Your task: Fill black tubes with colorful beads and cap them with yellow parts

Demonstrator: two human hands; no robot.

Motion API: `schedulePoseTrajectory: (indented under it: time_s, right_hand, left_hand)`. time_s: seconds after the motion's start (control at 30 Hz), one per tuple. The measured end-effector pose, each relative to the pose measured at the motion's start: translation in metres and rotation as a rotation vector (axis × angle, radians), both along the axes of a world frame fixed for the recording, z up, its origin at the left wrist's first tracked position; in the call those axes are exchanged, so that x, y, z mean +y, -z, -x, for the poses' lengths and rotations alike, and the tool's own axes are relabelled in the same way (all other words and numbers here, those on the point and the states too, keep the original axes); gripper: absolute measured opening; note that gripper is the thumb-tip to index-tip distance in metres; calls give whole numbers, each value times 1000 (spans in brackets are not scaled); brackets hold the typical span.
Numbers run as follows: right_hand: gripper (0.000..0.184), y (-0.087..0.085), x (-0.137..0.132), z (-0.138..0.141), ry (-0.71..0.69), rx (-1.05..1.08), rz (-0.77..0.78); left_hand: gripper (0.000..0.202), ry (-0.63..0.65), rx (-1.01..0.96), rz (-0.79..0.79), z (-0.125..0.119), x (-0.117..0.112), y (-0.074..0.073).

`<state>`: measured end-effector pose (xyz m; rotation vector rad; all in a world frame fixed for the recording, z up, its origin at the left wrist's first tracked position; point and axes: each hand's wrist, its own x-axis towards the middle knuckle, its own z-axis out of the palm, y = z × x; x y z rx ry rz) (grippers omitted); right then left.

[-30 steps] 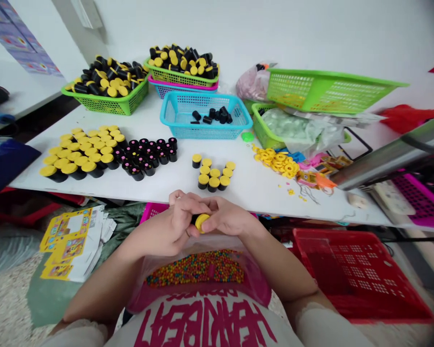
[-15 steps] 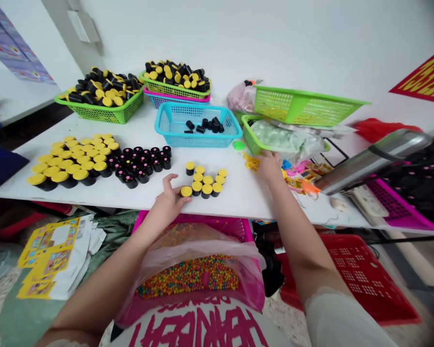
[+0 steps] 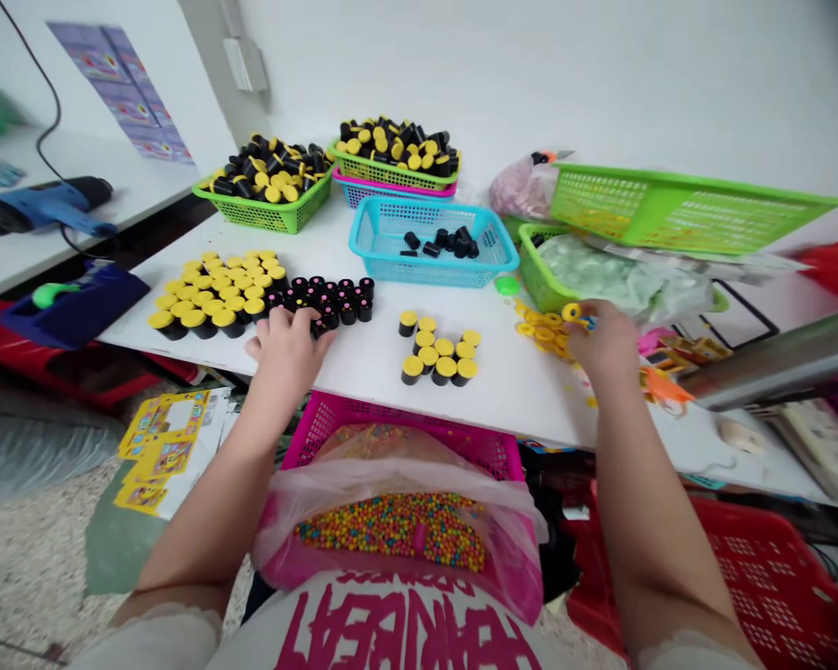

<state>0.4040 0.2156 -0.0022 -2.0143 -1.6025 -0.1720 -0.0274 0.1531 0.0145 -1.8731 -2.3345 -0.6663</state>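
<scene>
My left hand (image 3: 290, 349) is at the near edge of a group of open black canisters (image 3: 347, 310) with pink dots inside; its fingers are curled round one of them, mostly hidden. My right hand (image 3: 606, 344) pinches a small yellow plastic piece (image 3: 571, 313) with a round, ring-like end; a bit of blue shows beside the fingertips. Below it lies a pile of similar yellow pieces (image 3: 541, 328). Between my hands stand several black canisters with yellow lids (image 3: 444, 350). More yellow-lidded canisters (image 3: 211, 307) stand in rows at the left.
Green baskets (image 3: 279, 219) at the back hold heaped canisters. A blue basket (image 3: 433, 270) contains a few black ones. A pink basket (image 3: 506, 456) with a bag of coloured balls (image 3: 391, 530) is against my front. At right are a metal cylinder (image 3: 775, 358) and plastic bags.
My left hand has moved left from the yellow-lidded canisters to the black ones. My right hand has lifted a yellow piece from the pile. The view has turned left.
</scene>
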Motion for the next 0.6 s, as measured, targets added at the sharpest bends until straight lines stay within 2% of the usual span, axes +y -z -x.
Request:
schedulePoseTrajectory:
  time_s: [0.13,0.33,0.43,0.6]
  right_hand:
    - [38,-10,-23,21,-13,119,-184]
    - [38,-21,-45,65,-263,206,-233]
    - [37,-26,-55,85,-360,230,-224]
    - [32,-28,-68,108,-490,274,-198]
  left_hand:
    - [43,-67,109,25,4,6,15]
    - [56,-107,152,-7,-7,8,22]
    - [51,-127,149,-2,-8,12,22]
    - [37,-70,76,3,-6,17,23]
